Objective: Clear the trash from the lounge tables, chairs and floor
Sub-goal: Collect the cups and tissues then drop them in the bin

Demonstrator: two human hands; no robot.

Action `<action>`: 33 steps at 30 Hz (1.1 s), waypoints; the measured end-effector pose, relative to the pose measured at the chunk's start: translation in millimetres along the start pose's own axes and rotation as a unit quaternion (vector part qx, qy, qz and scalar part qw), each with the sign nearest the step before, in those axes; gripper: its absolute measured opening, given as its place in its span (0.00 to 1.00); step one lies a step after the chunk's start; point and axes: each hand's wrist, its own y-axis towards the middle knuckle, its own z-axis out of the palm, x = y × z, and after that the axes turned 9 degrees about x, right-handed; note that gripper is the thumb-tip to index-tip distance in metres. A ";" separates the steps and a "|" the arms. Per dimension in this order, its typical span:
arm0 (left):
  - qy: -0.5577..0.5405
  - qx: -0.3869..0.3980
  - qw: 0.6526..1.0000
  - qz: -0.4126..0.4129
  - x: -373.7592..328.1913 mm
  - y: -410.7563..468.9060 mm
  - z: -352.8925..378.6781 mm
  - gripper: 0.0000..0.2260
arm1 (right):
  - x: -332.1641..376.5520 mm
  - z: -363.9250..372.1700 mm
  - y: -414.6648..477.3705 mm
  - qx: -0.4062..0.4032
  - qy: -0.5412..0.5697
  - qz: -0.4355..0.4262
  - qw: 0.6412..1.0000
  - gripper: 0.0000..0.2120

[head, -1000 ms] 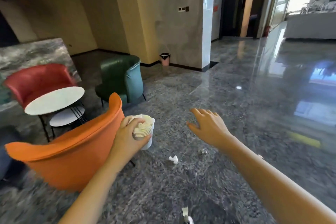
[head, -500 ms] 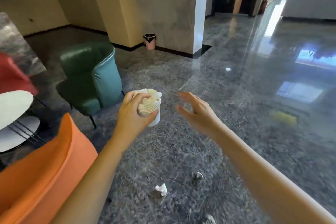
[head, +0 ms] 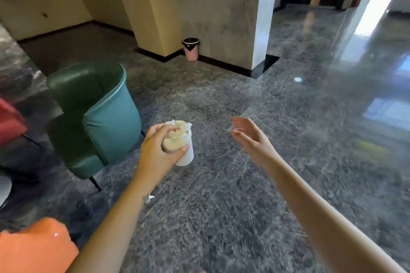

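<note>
My left hand (head: 155,153) grips a stack of white paper cups (head: 186,154) stuffed with crumpled tissue (head: 177,131). My right hand (head: 248,137), blurred, hangs open beside it with the palm turned inward. A green armchair (head: 106,117) stands to my left and an orange chair (head: 35,248) sits at the bottom corner. A pink waste bin (head: 190,50) sits against the pillar ahead. A small white scrap (head: 149,198) lies on the grey stone floor (head: 221,206) by my left forearm.

Stack of nested white paper cups (head: 186,155): several rims ridged one above another, stuffed with crumpled pale tissue (head: 180,127) that stands above the top rim. Near upright, gripped round the rims by the left hand (head: 155,154).

Small white scrap (head: 149,198) on the floor (head: 221,217) (blurred; partly hidden by the arm).

Pink bin (head: 191,51), black liner, upright at the pillar (head: 210,17) base, well apart from the cups.
</note>
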 end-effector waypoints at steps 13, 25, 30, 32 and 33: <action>-0.027 -0.047 0.996 -0.070 186.4 363.4 17.0 0.18 | -47.2 -6.8 437.7 0.079 -0.041 -0.011 0.996 0.23; -0.044 0.023 0.998 0.033 262.4 733.9 67.1 0.18 | -76.9 -75.5 773.5 -0.007 -0.310 -0.030 0.950 0.30; -0.040 0.034 0.998 0.029 313.5 908.9 93.6 0.16 | -100.4 -102.6 952.8 -0.016 -0.357 -0.034 0.933 0.31; -0.028 0.029 0.999 0.028 325.0 979.4 90.4 0.16 | -96.5 -115.3 1025.8 -0.017 -0.369 -0.040 0.928 0.31; -0.023 0.024 0.999 0.030 330.0 1012.6 85.1 0.17 | -91.5 -119.7 1062.7 -0.016 -0.376 -0.046 0.925 0.31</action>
